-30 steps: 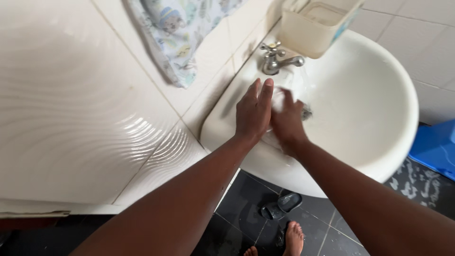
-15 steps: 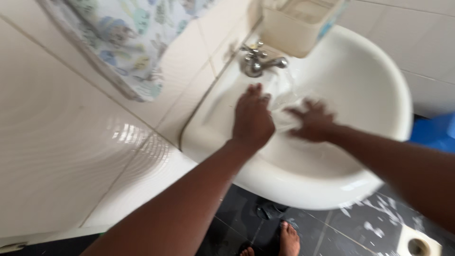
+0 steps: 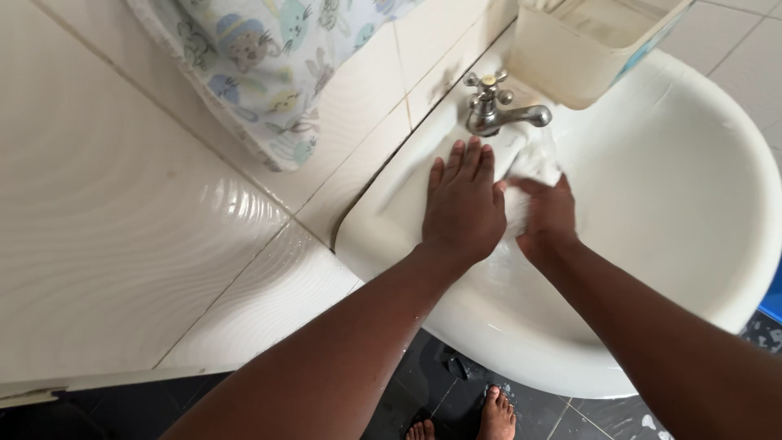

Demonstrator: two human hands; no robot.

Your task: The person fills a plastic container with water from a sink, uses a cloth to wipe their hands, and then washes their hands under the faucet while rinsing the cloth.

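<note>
Hands under running tap, white sink

Your left hand (image 3: 463,204) lies flat, fingers spread open, at sink (image 3: 692,163) back edge just below the metal tap (image 3: 497,110). Right hand (image 3: 547,216) beside it, touching, curled loosely under the water stream (image 3: 533,159); grips nothing visible. Cream tub (image 3: 586,49) on back rim, patterned cloth (image 3: 261,57) on wall tiles.

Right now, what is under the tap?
Under the metal tap, both hands meet in the white sink: the left hand lies flat, the right hand curls around something white and wet. What it is stays hidden, as does the drain.
</note>
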